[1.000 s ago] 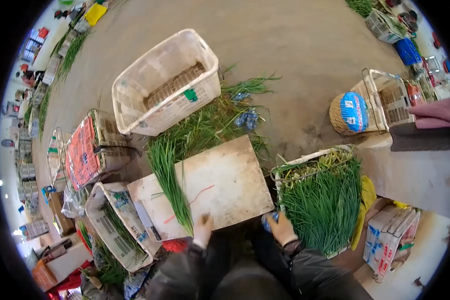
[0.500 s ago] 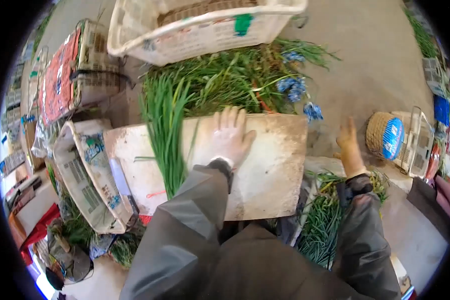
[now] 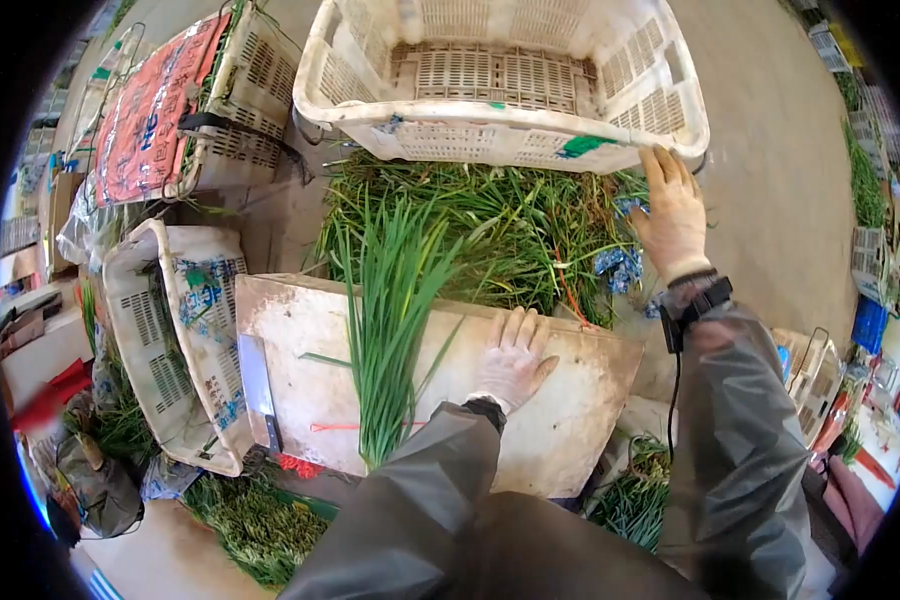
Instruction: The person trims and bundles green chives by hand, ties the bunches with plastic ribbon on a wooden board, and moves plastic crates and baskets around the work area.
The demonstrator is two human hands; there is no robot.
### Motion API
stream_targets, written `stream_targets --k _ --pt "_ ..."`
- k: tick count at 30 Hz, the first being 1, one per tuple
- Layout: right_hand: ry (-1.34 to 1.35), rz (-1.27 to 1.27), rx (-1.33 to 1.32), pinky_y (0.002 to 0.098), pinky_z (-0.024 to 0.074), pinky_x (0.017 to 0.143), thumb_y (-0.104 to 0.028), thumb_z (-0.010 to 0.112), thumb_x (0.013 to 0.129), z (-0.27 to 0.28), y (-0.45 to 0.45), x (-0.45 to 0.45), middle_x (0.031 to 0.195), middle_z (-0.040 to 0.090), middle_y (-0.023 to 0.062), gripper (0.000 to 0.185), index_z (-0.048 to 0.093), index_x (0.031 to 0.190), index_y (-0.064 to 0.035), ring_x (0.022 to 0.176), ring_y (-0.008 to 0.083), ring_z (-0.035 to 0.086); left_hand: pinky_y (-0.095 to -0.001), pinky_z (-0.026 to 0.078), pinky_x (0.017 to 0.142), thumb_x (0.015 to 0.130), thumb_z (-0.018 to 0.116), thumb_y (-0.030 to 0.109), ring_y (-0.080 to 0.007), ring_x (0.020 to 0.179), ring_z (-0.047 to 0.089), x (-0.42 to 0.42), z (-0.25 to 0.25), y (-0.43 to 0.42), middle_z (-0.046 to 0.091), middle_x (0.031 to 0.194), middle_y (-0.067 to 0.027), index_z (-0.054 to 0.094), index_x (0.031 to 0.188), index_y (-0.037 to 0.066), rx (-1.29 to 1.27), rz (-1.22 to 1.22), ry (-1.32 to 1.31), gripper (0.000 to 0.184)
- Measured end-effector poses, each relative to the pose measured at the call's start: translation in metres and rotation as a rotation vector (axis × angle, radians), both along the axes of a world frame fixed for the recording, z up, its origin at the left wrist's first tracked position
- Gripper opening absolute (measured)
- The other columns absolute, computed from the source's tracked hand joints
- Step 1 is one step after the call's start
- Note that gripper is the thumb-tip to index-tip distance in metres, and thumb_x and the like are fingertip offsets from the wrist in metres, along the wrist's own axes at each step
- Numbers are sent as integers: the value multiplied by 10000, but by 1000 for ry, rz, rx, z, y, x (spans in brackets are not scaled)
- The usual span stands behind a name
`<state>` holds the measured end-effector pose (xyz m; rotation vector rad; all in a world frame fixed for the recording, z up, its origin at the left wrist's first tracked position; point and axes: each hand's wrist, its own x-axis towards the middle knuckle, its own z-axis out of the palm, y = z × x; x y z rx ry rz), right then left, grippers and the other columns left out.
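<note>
My left hand [image 3: 515, 365], in a pale thin glove, lies flat with fingers stretched on a dirty white board [image 3: 560, 435]. To its left, a bunch of long green leaves like chives [image 3: 388, 320] lies across the board, its tips over the far edge. A knife [image 3: 260, 385] with a dark handle rests at the board's left edge. A red tie [image 3: 345, 427] runs under the bunch. My gloved right hand [image 3: 673, 220] reaches forward, its outstretched fingertips touching the near right corner of a large white plastic crate [image 3: 450, 142].
Trimmed greenery [image 3: 510, 225] is heaped between board and crate, with blue ties [image 3: 620, 268] at its right. Another white crate [image 3: 232, 350] leans at the left, behind it a crate with a red cover [image 3: 160, 110]. More greens [image 3: 255, 520] lie at the lower left.
My right hand has moved forward and left to the large crate. The view has shifted, showing more of the crate's inside. My left hand stays flat on the board.
</note>
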<state>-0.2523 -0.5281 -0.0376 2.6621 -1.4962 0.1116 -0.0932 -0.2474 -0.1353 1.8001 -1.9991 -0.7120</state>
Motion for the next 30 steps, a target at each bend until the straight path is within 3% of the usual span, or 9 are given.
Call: stream_targets --k 3,6,9,10,11,17,23,26,30 --pt "64 59 -8 461 343 1225 -136 803 784 -10 -27 40 1521 505 125 821 446 1523 -119 1467 328 430 -566 240 1243 960 641 453 -383 1441 425 -1 -7 1 534 1483 -197 547 1451 22 19 5 11 660" --pt "82 141 -102 460 440 1146 -214 819 810 -29 -50 67 1435 591 117 751 498 1483 -122 1375 330 537 -551 280 1227 960 638 461 -373 1419 455 -2 -9 2 546 1472 -181 546 1455 45 -22 20 20 653" --pt "228 -146 311 472 521 999 -336 840 809 -30 -73 102 1267 692 154 604 609 1324 -122 1218 351 643 -551 286 1221 981 606 487 -368 1400 472 0 -12 1 548 1465 -179 555 1439 49 -59 28 -15 635" --pt "105 -41 229 479 560 861 -439 809 837 -53 -86 92 1087 745 141 464 684 1159 -129 1036 354 711 -552 284 1222 984 605 487 -368 1401 472 -1 -15 1 550 1461 -178 556 1437 50 -58 35 -15 632" --pt "169 -78 234 474 566 849 -464 783 861 -50 -89 101 1051 756 127 422 723 1133 -148 998 338 724 -552 283 1222 986 603 488 -368 1401 472 -2 -16 5 553 1456 -177 558 1434 50 -53 35 -11 628" --pt "68 129 106 467 584 796 -412 721 919 -59 -97 77 972 760 121 313 728 1124 -175 938 338 741 -521 289 1233 953 641 467 -349 1405 476 -2 -12 2 578 1430 -155 554 1436 53 -46 66 5 642" --pt "-111 163 177 449 563 854 -352 798 869 42 -120 53 1051 749 178 444 711 1239 -123 991 375 723 -559 296 1222 930 684 441 -391 1393 481 -4 -16 6 568 1445 -182 555 1440 42 -70 76 36 660" --pt "-230 8 321 397 552 843 -404 774 915 105 -147 41 988 758 172 446 714 1228 -92 928 309 737 -558 289 1223 936 674 440 -388 1406 473 -3 -12 5 563 1469 -187 542 1463 36 -56 63 15 676" --pt "-199 -58 245 372 545 801 -440 759 926 148 -173 8 931 759 167 488 715 1224 -57 863 256 738 -565 257 1237 935 675 451 -397 1429 446 -3 -10 6 541 1492 -193 521 1483 35 -42 49 7 705"
